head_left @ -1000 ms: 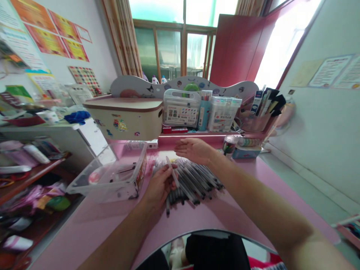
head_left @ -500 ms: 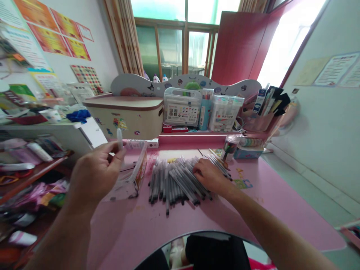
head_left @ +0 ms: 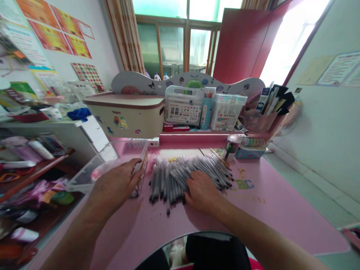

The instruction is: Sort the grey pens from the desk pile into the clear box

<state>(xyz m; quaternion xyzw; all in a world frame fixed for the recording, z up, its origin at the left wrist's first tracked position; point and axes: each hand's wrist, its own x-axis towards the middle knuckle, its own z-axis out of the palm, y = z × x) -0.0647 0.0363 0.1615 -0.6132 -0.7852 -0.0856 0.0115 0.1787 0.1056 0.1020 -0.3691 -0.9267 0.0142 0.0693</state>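
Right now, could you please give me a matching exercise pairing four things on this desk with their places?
Things:
1 left hand
2 right hand
3 cream storage box
4 small jar

Places:
A on the pile of pens
B back left, beside the marker case
C at the clear plastic box, near corner
D on the desk, right of the pens

Pairs: 1-C, 2-A, 3-B, 4-D

A cream storage box (head_left: 126,116) is sitting at the back of my bench (head_left: 267,202), a marker case (head_left: 183,105) and teal cup (head_left: 206,112) standing alongside.
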